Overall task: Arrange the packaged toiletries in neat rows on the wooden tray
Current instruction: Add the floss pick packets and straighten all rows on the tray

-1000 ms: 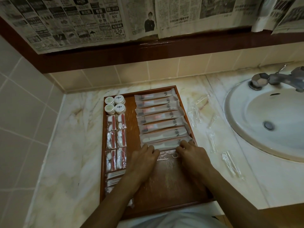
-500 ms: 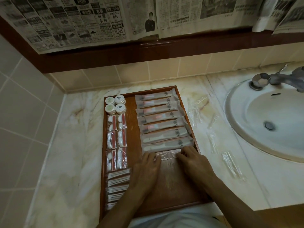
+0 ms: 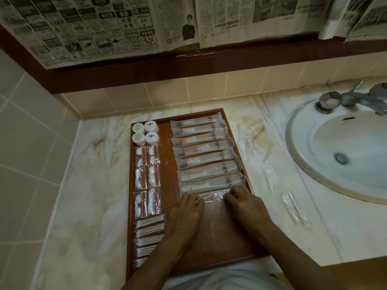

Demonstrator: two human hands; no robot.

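Note:
A wooden tray [image 3: 219, 243] lies on the marble counter. On its right side, several long white sachets [image 3: 207, 155] lie stacked in a column. Its left side holds small round white jars [image 3: 145, 132], red-and-white packets [image 3: 147, 174] and flat white packets [image 3: 148, 233] in rows. Just below the lowest sachet lies a clear plastic packet [image 3: 211, 195]. My left hand [image 3: 185, 216] touches its left end with its fingertips and my right hand [image 3: 245, 204] touches its right end. Both hands lie palm down on the tray.
Several clear plastic packets [image 3: 293, 208] lie loose on the counter [image 3: 88, 206] between the tray and the white sink [image 3: 310, 164]. A metal tap [image 3: 351, 99] stands at the sink's back. Tiled wall on the left, newspaper-covered ledge [image 3: 188, 65] above.
Both hands have drawn back toward me from the lowest sachet, and the clear packet now lies exposed between their fingertips.

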